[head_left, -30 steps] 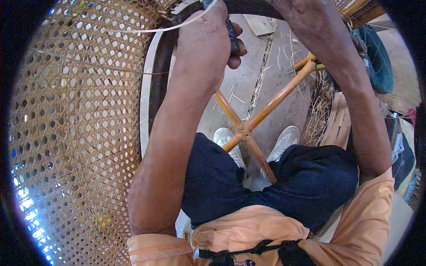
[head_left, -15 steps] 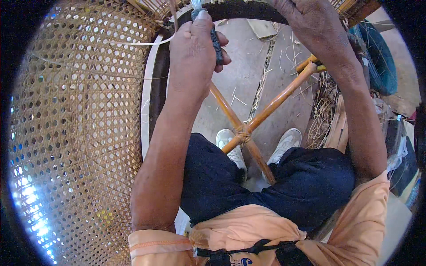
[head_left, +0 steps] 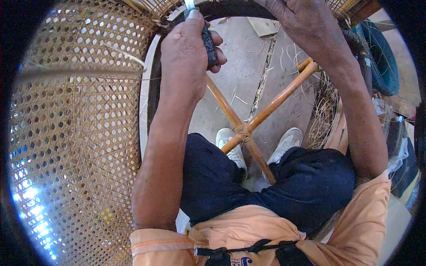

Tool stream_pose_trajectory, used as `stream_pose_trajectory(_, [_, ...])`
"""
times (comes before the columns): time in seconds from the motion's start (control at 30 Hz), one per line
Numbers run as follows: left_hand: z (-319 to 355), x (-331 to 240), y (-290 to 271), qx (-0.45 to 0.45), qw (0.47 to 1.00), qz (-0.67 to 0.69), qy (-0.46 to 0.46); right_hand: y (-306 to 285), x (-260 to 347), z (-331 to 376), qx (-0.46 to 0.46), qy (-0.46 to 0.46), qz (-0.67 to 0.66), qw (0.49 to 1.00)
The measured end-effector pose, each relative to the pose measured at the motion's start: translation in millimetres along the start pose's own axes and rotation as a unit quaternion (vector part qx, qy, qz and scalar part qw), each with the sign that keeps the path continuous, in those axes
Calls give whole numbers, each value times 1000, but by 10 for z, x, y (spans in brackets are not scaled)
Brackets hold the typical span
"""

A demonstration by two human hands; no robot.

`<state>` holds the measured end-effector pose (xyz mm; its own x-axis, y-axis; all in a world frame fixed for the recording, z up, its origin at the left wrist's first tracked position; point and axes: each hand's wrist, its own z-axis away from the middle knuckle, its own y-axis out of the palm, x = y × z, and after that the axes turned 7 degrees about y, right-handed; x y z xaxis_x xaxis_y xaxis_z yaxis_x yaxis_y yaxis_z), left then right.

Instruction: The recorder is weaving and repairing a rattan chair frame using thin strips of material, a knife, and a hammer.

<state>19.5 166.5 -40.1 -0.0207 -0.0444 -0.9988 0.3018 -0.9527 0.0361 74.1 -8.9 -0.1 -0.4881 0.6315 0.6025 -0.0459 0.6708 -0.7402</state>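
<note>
My left hand [head_left: 184, 53] is closed round the dark, rough-wrapped handle [head_left: 208, 45] of a small tool. Its shiny, pale shaft [head_left: 189, 4] points up past my thumb and leaves the picture, so its kind does not show. Beside this hand rises a woven cane panel [head_left: 88, 102], with a pale loose cane strand [head_left: 124, 55] in front of it. My right hand [head_left: 306, 24] is at the upper edge, over the dark curved frame [head_left: 239, 10] of the rattan piece. Its fingertips are cut off, and whether they hold anything is hidden.
Crossed rattan poles [head_left: 242, 132], bound at the middle, stand between my shoes [head_left: 286, 144]. Loose cane strips [head_left: 321, 113] heap at the right, near a blue-green mesh basket [head_left: 379, 60]. A flat offcut [head_left: 262, 27] and scattered slivers lie on the floor.
My left hand has shifted slightly left with the tool. The pale cane strand now slants down across the panel instead of curving toward the hand. The right hand has hardly moved.
</note>
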Motion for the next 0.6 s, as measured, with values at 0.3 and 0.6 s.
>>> stream_pose_trajectory(0.3, [-4, -28, 104, -8, 1000, -27, -5, -21, 83, -48, -15, -31, -35, 999])
stream_pose_trajectory(0.6, [79, -60, 128, -10, 1000, -26, 4, -25, 150, -34, 7, -11, 24, 1000])
